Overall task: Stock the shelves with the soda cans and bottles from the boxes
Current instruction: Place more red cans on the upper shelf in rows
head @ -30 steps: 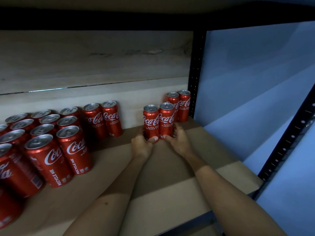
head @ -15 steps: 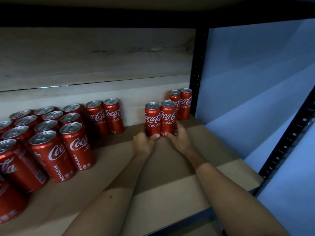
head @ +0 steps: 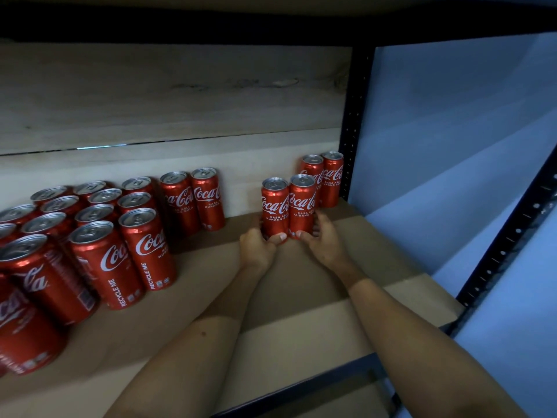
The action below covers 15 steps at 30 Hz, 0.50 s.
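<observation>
Head view looks down along a wooden shelf (head: pixel 301 327) inside a black metal rack, with two bare forearms reaching in. The left hand (head: pixel 257 247) grips the base of one upright red Coca-Cola can (head: pixel 275 206), thumb across its front; the right hand (head: pixel 324 242) grips the base of a second can (head: pixel 302 205), thumb on the front and fingers curled round the right side. These two held cans stand side by side, touching each other, on or just above the shelf board; which of the two cannot be told. Just behind them, in the back right corner against the black upright post (head: pixel 352 140), stand two more cans (head: pixel 327 179), also side by side. Well apart to the left, a pair of cans (head: pixel 193 200) stands against the back wall, and beside that pair a large block of cans (head: pixel 99 236) fills the left part of the shelf in rows; about fourteen tops or bodies can be counted there, though the block runs out of the frame, so its full number cannot be told. All cans in view are upright, silver tops up.
</observation>
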Available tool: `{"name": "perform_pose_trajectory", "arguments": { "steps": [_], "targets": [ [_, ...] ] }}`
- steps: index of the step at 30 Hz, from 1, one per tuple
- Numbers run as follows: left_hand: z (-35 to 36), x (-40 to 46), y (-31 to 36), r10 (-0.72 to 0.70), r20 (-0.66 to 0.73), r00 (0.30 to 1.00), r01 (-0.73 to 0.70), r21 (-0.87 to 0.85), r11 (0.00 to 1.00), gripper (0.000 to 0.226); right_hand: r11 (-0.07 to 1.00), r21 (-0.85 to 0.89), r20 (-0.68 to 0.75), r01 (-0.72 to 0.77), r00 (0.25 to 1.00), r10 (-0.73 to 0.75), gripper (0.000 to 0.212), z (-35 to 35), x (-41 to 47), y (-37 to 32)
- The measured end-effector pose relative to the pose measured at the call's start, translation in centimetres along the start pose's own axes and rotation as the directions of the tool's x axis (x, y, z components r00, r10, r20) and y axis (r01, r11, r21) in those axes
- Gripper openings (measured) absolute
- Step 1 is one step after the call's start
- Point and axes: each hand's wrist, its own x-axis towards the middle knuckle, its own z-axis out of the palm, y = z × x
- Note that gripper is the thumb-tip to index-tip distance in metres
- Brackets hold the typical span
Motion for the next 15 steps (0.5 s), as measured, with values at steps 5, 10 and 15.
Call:
{"name": "perform_pose_trajectory", "arguments": {
  "steps": [5, 10, 15],
  "targets": [
    [-0.18, -0.29, -0.15, 0.019, 0.01, 1.0, -0.018, -0.03, 0.999, 0.06, 1.0, -0.008, 0.005, -0.005, 1.0, 0.005, 0.067, 0.06, -0.47, -0.2],
    [0.0, -0.23, -0.3, 0.041, 0.002, 0.999, -0.041, -0.016, 0.999, 0.06, 0.999, -0.038, 0.006, -0.009, 1.0, 0.009, 0.066, 0.01, -0.64, -0.22],
    [-0.15, -0.29, -0.19, 0.03, 0.032, 0.999, -0.03, -0.024, 0.999, 0.064, 0.998, -0.04, -0.008, -0.041, 0.999, 0.041, 0.067, -0.09, -0.81, -0.42]
  ]
}}
